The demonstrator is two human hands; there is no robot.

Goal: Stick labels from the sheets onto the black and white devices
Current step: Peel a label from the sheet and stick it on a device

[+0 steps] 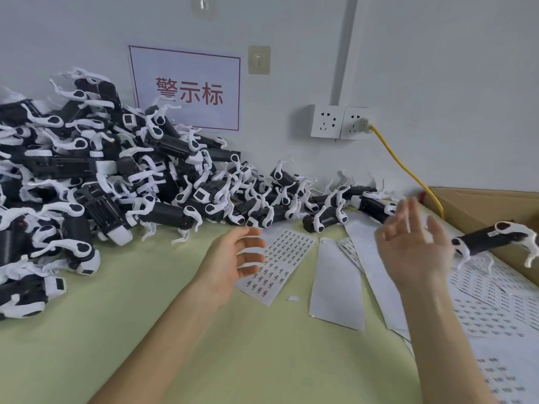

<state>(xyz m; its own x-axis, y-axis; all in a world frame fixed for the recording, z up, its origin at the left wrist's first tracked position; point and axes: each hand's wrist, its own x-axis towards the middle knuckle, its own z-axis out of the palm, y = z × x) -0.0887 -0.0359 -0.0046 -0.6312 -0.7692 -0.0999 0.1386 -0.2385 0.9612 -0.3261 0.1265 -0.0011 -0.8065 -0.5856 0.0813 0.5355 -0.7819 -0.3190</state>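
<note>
- Stock dominates the far left: a heap of black cylinder-bodied devices with white plastic clips [102, 176] covers that end of the pale green table [145, 330] and thins out rightwards along the wall. It is apparently the supply waiting for labels.
- A white sheet of small printed labels [280, 258] lies flat at centre, within reach of both hands. A blank white backing strip [335, 287] lies just right of it, and more white label sheets [495, 301] overlap one another at the near right.
- A single black-and-white device [495, 237] shows at the near rim of the brown cardboard box [481, 205] on the right. Whether it rests on the rim or is in the air cannot be told. The box looks like the drop point for finished pieces.
- The left hand [233, 258] hovers over the left edge of the central sheet, palm turned right, fingers loosely spread, gripping nothing.
- The right hand [414, 246] is raised between the sheets and the box, palm facing left, fingers straight and apart. It is blurred and empty.
- By this layout the person appears to be between pieces; a fresh device from the heap would be the likely next pick.
- A yellow cable [408, 170] drops from the white wall sockets [339, 121] to behind the box.
</note>
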